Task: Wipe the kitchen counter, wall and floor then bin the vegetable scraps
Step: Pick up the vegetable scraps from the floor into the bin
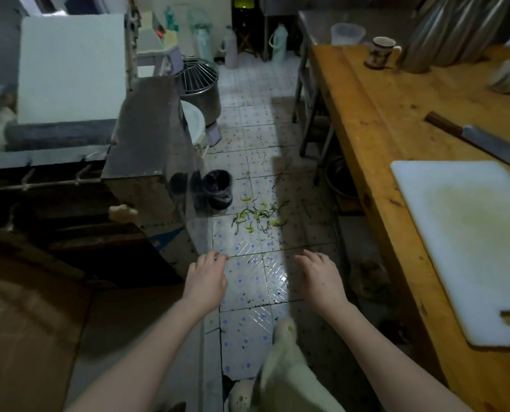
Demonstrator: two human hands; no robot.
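L hand (207,278) + R hand (319,278) both out in front, palms down over the tiled floor (248,295), apart from each other. Both empty. L fingers loosely curled, R fingers relaxed and drooping. Neither touches anything.

Veg scraps (256,217): green/yellow strips scattered on the floor, farther out than both hands, roughly btwn them, slightly nearer the R hand's line. Clear gap from fingertips to the pile. Smaller dark bits are speckled over tiles around and beyond it.

Small black bin (216,188) stands on the floor just far-left of the scraps, next to a steel cabinet (146,138).

Right side: wooden counter (375,120) runs near to far. On it: white cutting board (471,248) w/ yellowish stain, near end; knife (485,141) just beyond the board; mug (380,52) at far end.

Left side: cardboard (25,322) near. Mixer bowl (200,81) w/ wire guard stands far behind the cabinet.

Pale fabric at bottom centre, btwn the forearms; can't tell what it is.
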